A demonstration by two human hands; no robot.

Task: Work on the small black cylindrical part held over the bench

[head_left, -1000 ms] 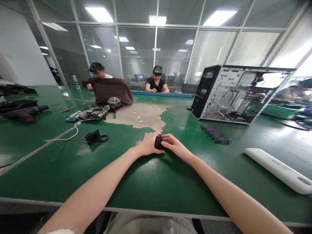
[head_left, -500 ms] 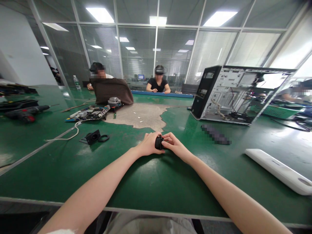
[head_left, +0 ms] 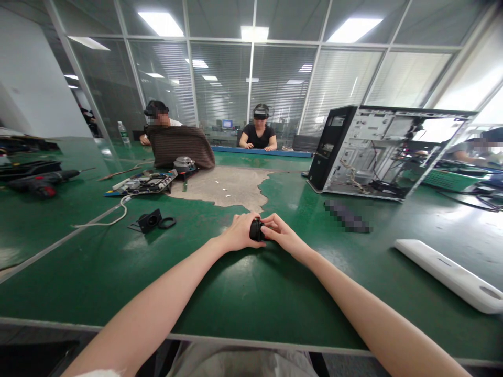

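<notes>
Both hands (head_left: 240, 231) (head_left: 283, 234) hold a rounded black object (head_left: 255, 230) over a glossy tabletop (head_left: 243, 298).

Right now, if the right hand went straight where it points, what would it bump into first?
The right hand would first bump the small black thing it already touches, then probably the left hand holding it.

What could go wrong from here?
The left hand grips the small black part while the right hand's fingers meet its side; if that grip slips, it could drop onto the green table.

The thin black ring lies loose left of the hands; a sideways sweep of the left arm might knock it away.
</notes>
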